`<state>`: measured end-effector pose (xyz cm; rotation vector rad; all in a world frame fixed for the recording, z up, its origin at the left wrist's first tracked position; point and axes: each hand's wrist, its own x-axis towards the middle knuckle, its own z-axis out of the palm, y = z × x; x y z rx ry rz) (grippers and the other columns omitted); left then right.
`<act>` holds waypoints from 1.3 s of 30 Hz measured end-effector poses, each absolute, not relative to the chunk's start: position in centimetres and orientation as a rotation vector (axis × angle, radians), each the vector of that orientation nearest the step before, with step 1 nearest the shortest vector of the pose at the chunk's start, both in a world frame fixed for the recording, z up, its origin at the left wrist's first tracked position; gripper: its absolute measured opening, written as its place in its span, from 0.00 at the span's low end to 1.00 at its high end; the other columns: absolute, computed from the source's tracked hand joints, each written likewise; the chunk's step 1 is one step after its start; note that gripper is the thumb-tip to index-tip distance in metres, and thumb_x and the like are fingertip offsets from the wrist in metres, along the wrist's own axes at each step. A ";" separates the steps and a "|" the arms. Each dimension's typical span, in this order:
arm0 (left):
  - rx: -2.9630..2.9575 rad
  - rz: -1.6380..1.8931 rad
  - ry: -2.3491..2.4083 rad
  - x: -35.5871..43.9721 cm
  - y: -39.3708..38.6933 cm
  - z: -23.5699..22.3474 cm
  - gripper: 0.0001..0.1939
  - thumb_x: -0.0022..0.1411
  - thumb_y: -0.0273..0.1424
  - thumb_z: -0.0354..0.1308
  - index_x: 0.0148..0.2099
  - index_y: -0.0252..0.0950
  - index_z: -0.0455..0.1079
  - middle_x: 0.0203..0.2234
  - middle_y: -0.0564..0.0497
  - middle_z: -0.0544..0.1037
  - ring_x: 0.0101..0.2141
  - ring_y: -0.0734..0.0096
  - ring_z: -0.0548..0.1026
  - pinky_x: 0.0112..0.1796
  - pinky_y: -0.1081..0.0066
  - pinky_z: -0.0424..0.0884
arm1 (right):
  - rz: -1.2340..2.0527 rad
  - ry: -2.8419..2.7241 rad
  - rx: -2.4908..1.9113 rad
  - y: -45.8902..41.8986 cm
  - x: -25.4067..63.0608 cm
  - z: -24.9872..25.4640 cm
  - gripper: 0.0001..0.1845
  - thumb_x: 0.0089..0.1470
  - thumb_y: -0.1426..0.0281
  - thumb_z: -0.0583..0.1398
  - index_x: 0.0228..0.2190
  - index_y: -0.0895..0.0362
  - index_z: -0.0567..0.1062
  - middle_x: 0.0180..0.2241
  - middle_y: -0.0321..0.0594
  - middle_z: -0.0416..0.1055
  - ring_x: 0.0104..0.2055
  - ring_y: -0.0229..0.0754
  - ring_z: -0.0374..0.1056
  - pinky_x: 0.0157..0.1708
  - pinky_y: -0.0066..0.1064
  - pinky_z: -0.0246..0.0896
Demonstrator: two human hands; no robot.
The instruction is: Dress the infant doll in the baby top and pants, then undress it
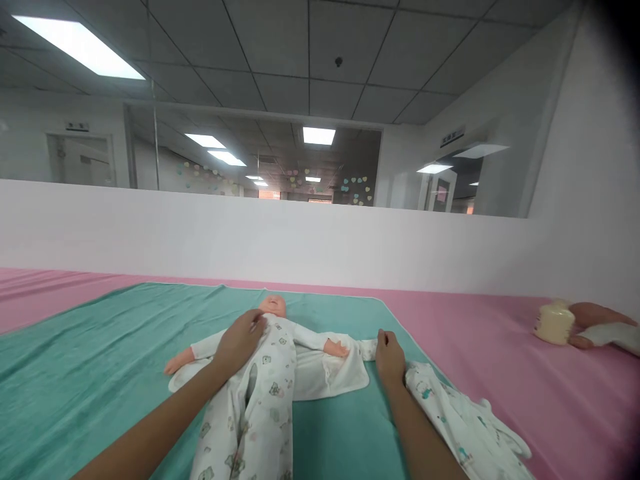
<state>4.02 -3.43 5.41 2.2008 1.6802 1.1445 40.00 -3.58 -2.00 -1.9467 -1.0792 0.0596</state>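
Note:
A baby doll (273, 305) lies on its back on a green cloth (345, 433), head toward the wall and arms spread. Over its chest and legs lies a white garment with a bear print (275, 393). My left hand (243, 339) rests on the doll's chest at the garment's upper edge, fingers loosely extended. Under the doll's arm on the right spreads a plain white baby shirt (333, 377). My right hand (390, 353) is closed, pinching the end of that shirt's sleeve (369, 349). Beside my right forearm lies a crumpled white printed baby garment (465, 427).
The green cloth lies on a pink cover (475, 333). At the far right stands a cream-coloured bottle (554, 323), with skin-toned shapes and white fabric next to it. Behind rises a low white wall (280, 240) with a glass window (250, 153) above it.

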 end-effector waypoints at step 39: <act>1.709 0.660 1.030 -5.6 -4.7 2.1 0.57 0.37 0.26 0.63 0.65 0.51 0.37 0.59 0.51 0.56 0.55 0.61 0.59 0.48 0.69 0.63 | 1.265 -1.722 -0.869 -3.5 25.6 -3.0 0.59 0.33 0.69 0.69 0.59 0.36 0.42 0.62 0.47 0.40 0.27 0.29 0.62 0.25 0.29 0.61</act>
